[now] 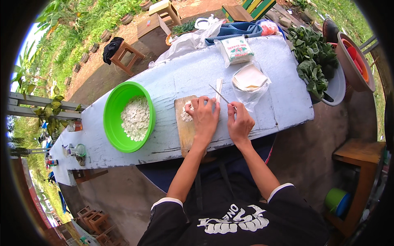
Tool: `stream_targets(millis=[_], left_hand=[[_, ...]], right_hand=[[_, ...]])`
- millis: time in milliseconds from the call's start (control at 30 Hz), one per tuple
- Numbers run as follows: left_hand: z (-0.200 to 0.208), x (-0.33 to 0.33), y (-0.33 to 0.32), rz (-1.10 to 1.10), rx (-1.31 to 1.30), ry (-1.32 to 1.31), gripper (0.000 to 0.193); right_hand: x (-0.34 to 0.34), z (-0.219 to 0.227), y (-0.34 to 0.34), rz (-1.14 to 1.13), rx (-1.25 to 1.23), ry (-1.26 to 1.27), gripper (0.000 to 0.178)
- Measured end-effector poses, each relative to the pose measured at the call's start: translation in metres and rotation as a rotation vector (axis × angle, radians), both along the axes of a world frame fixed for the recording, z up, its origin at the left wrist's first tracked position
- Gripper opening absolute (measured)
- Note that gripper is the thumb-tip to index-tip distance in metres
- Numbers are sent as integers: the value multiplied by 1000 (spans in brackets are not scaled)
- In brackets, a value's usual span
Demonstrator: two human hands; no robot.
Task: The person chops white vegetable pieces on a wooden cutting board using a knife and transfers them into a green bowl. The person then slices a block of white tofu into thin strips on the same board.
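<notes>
My right hand [241, 123] is closed round the handle of a knife [218, 93], whose thin blade points away and to the left. The blade crosses over a narrow white strip [219, 85] on the table. My left hand [205, 117] reaches over the wooden cutting board [186, 137], its fingers curled down on small white cut pieces [186, 117]. Its fingertips partly hide these pieces. To the left, a bright green basin [111, 123] holds a heap of similar white pieces [136, 119].
Beyond my right hand lies an opened plastic bag of flat white sheets [249, 78], with a sealed white packet [236, 50] behind it. Leafy greens [314, 61] fill a tub at the right. Jars [78, 151] stand at the pale table's [164, 88] left end.
</notes>
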State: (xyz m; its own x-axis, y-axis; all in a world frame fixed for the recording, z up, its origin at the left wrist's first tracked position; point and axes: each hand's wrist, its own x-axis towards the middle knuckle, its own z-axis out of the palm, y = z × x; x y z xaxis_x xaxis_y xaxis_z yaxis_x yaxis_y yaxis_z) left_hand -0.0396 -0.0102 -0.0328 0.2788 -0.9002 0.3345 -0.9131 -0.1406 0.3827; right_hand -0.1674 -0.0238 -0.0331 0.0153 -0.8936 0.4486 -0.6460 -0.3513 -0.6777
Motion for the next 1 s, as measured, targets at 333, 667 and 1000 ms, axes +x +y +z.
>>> stream_targets(millis=[333,667,1000], left_hand=[[26,10,20,120,-192,53,5],[-1,45,169,295,-225,-90,13],[-2,57,152,183,-63,43,25]], right_hand=[[-2,1,3,32,0,-67,13],[11,22,49,197,280,-144,20],[27,40,66,452,233,311,19]])
